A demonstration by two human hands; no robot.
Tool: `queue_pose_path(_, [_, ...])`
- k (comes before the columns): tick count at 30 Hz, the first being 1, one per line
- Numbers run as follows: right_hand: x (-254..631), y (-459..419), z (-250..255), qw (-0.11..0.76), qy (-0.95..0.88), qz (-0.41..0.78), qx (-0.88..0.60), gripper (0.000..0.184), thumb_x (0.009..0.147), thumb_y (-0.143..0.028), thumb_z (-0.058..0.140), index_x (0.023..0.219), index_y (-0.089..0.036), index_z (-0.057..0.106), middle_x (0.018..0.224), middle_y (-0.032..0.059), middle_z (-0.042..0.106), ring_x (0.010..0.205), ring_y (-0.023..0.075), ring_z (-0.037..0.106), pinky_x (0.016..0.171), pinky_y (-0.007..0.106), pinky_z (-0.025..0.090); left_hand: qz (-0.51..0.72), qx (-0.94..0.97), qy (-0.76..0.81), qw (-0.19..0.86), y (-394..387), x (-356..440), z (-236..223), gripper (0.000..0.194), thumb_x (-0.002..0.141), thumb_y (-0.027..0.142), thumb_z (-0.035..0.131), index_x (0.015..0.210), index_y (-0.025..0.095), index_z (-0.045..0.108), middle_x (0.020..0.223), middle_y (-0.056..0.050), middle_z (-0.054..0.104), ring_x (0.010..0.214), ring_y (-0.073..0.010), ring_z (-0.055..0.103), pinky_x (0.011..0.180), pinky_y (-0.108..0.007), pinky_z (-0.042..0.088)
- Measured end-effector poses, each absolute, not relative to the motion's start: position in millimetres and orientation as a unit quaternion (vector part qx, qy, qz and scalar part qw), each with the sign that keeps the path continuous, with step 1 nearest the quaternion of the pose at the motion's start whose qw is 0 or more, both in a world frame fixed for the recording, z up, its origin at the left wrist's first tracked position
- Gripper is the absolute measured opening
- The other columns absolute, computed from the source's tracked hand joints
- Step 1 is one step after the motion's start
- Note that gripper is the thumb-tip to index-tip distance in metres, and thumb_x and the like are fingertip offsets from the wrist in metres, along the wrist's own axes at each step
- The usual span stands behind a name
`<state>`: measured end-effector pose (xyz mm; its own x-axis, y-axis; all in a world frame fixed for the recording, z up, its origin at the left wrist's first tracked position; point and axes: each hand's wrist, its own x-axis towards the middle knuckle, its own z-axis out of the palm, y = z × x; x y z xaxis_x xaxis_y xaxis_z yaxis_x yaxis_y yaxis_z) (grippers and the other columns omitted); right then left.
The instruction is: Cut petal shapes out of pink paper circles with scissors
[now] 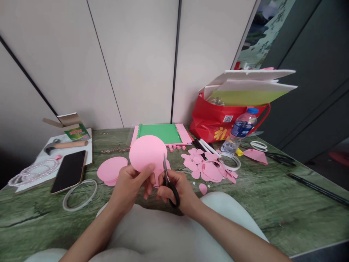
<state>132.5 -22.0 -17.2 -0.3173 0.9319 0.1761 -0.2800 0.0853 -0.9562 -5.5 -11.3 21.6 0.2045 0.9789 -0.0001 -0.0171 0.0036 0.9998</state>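
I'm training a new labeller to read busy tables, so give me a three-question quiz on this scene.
1. Which hand holds the scissors?
2. True or false: the water bottle has its blue cap on.
3. What colour is the sheet at the back of the table, with pink paper showing at its sides?
a) blue
b) green
c) black

Key: 1. the right hand; 2. true; 3. b.
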Motion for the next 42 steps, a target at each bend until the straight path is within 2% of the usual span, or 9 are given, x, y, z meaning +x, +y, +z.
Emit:
queue_pose_path(10, [133.0, -19.5, -20.6, 0.52, -0.537, 0.606, -0.272, 0.04, 0.057, -0.045, 0.075, 0.074, -0.019, 0.05, 0.059, -0.004, 0.047, 0.05, 0.0092, 0.042, 0.049, 0.023, 0.035, 0.436, 0.544, 0.472, 0.539, -13.2, -4.9, 18.7, 0.031, 0.068, 0.033, 0.064, 0.045, 0.013, 0.056, 0.037, 0.003, 0.049, 0.027, -0.0062, 0.041, 0.025, -0.016, 0.028])
queue_pose_path(16, [133.7, -19.7, -19.0, 0.519, -0.546, 0.603, -0.262, 0.039, 0.059, -0.045, 0.073, 0.073, -0.018, 0.049, 0.067, -0.0011, 0.049, 0.055, 0.0092, 0.039, 0.052, 0.023, 0.031, 0.436, 0.545, 0.469, 0.541, -13.5, -4.3, 21.7, 0.029, 0.065, 0.03, 0.066, 0.044, 0.013, 0.055, 0.038, 0.003, 0.049, 0.027, -0.0057, 0.041, 0.025, -0.016, 0.029])
queue_pose_path(23, [132.9, -20.9, -15.3, 0.521, -0.542, 0.599, -0.275, 0.038, 0.06, -0.045, 0.071, 0.067, -0.018, 0.046, 0.063, -0.0025, 0.047, 0.052, 0.0083, 0.033, 0.048, 0.022, 0.025, 0.44, 0.547, 0.474, 0.531, -13.9, -3.7, 23.2, 0.029, 0.065, 0.029, 0.065, 0.043, 0.014, 0.054, 0.037, 0.004, 0.048, 0.026, -0.0051, 0.04, 0.025, -0.016, 0.027])
queue_pose_path(30, [132.8, -21.3, -14.1, 0.523, -0.524, 0.609, -0.284, 0.038, 0.053, -0.04, 0.076, 0.064, -0.019, 0.046, 0.059, -0.0037, 0.049, 0.05, 0.0081, 0.036, 0.046, 0.021, 0.029, 0.447, 0.543, 0.474, 0.53, -12.8, -6.7, 20.7, 0.029, 0.065, 0.029, 0.066, 0.043, 0.014, 0.055, 0.036, 0.004, 0.049, 0.026, -0.0052, 0.039, 0.025, -0.016, 0.028])
queue_pose_path(36, [134.6, -21.4, -15.8, 0.513, -0.528, 0.598, -0.316, 0.032, 0.058, -0.038, 0.072, 0.064, -0.018, 0.048, 0.048, -0.0063, 0.046, 0.043, 0.0067, 0.038, 0.041, 0.019, 0.029, 0.455, 0.538, 0.487, 0.516, -12.5, -6.8, 21.7, 0.03, 0.064, 0.03, 0.067, 0.043, 0.013, 0.054, 0.036, 0.003, 0.048, 0.027, -0.0049, 0.039, 0.026, -0.015, 0.027])
queue_pose_path(42, [133.6, -22.0, -18.0, 0.514, -0.527, 0.604, -0.306, 0.028, 0.062, -0.037, 0.069, 0.063, -0.018, 0.049, 0.042, -0.0079, 0.045, 0.037, 0.0064, 0.041, 0.042, 0.021, 0.036, 0.465, 0.535, 0.483, 0.514, -13.5, -7.3, 23.0, 0.031, 0.066, 0.029, 0.066, 0.043, 0.013, 0.052, 0.034, 0.005, 0.045, 0.027, -0.0031, 0.036, 0.027, -0.014, 0.025])
